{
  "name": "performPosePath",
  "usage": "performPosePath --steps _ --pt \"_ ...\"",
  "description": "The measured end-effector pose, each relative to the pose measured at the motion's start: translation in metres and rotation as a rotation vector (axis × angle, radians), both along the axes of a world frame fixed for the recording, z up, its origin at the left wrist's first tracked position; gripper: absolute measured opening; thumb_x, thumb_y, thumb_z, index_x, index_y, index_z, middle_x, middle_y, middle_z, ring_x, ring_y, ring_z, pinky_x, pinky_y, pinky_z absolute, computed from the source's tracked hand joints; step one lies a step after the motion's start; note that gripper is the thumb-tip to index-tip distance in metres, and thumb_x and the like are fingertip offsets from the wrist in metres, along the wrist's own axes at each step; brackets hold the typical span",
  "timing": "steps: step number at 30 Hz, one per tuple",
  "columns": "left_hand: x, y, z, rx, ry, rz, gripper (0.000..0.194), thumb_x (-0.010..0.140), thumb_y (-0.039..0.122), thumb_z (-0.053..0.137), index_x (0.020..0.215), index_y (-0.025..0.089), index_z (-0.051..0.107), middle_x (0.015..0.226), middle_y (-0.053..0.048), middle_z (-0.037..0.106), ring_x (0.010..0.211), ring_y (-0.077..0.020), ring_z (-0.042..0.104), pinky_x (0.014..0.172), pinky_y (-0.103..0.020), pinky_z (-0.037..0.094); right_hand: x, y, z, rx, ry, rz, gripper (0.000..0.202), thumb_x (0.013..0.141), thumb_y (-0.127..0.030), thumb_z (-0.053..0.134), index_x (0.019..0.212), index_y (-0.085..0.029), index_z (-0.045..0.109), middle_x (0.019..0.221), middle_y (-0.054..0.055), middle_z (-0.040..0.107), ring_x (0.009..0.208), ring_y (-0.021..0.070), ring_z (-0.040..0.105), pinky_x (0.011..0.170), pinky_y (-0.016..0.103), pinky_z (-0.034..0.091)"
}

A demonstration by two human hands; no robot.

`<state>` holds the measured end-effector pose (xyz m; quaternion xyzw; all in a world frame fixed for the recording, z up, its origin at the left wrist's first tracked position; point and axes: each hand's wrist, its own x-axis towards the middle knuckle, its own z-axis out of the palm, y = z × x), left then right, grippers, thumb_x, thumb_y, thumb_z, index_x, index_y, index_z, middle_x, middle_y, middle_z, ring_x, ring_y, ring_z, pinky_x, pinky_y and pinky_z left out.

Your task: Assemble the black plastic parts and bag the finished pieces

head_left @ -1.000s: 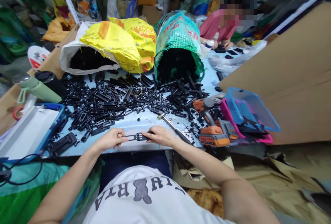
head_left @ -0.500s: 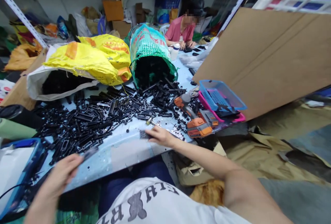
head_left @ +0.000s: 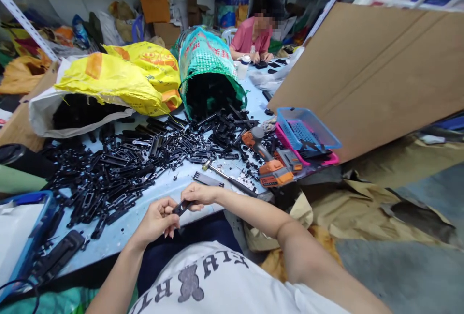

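Note:
My left hand [head_left: 159,218] and my right hand [head_left: 196,196] meet over the table's front edge. Between them is a small, long black part with a slot [head_left: 182,207], its left end pinched by the left fingers and its other end by the right. Just beyond the right hand, a dark grey channel-shaped piece [head_left: 208,179] lies on the table. Behind that piece rests a hammer [head_left: 229,177] with a brass-coloured head and a dark grip. A wide heap of black parts [head_left: 119,164] spreads to the left and behind.
An orange and grey cordless drill [head_left: 270,166] lies at right, beside blue and pink baskets [head_left: 308,132]. Yellow sacks [head_left: 119,79] and a green sack [head_left: 210,62] stand behind the heap. A cardboard sheet [head_left: 373,72] leans at right. Another person [head_left: 252,40] sits across the table.
My left hand has come in from the left with the black part. My right hand has left the channel-shaped piece, moved nearer my body and taken the part's other end.

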<state>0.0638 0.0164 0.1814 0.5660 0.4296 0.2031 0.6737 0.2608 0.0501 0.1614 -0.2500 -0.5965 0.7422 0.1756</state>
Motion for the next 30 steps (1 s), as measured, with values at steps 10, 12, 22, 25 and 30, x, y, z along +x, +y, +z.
performPosePath --steps 10,12,22,25,30 --pt "0.026 0.006 -0.022 0.062 0.017 -0.035 0.033 0.069 0.043 0.066 0.080 0.014 0.055 0.053 0.001 0.059 0.041 -0.0127 0.057 0.040 -0.022 0.046 0.035 -0.037 0.002 0.558 -0.323 -0.362 0.041 0.082 -0.054 0.051 0.077 -0.014 0.060 0.056 -0.002 0.052 0.050 0.0079 0.044 0.051 0.020 0.033" --pt "0.034 0.004 -0.023 -0.015 -0.047 -0.142 0.034 0.069 0.044 0.066 0.078 0.014 0.054 0.053 0.000 0.060 0.039 -0.0142 0.057 0.038 -0.023 0.045 0.043 -0.040 0.003 0.390 -0.251 -0.251 0.045 0.083 -0.057 0.046 0.079 -0.014 0.060 0.049 -0.004 0.049 0.044 0.0073 0.042 0.046 0.019 0.033" --pt "0.015 0.047 -0.092 0.550 0.462 0.282 0.044 0.080 0.040 0.052 0.115 0.014 0.053 0.111 -0.015 0.062 0.101 -0.0253 0.060 0.083 -0.038 0.050 0.247 0.017 0.055 0.856 -1.143 -1.491 0.043 0.085 -0.049 0.045 0.089 -0.013 0.067 0.084 0.013 0.065 0.075 0.0206 0.057 0.068 0.031 0.037" --pt "-0.021 0.054 -0.108 0.623 0.671 0.352 0.041 0.081 0.039 0.050 0.111 0.011 0.056 0.108 -0.016 0.063 0.099 -0.0276 0.060 0.086 -0.041 0.047 0.342 0.040 0.069 0.626 -1.487 -1.574 0.040 0.088 -0.039 0.044 0.101 -0.008 0.066 0.096 0.024 0.063 0.089 0.0275 0.058 0.072 0.038 0.035" --pt "-0.027 0.058 -0.110 0.732 0.816 0.378 0.037 0.084 0.034 0.047 0.109 0.009 0.058 0.104 -0.017 0.063 0.100 -0.0284 0.057 0.089 -0.041 0.045 0.340 0.059 0.065 0.909 -1.460 -1.429 0.052 0.084 -0.035 0.053 0.127 -0.007 0.050 0.117 0.028 0.055 0.108 0.0303 0.051 0.083 0.042 0.035"
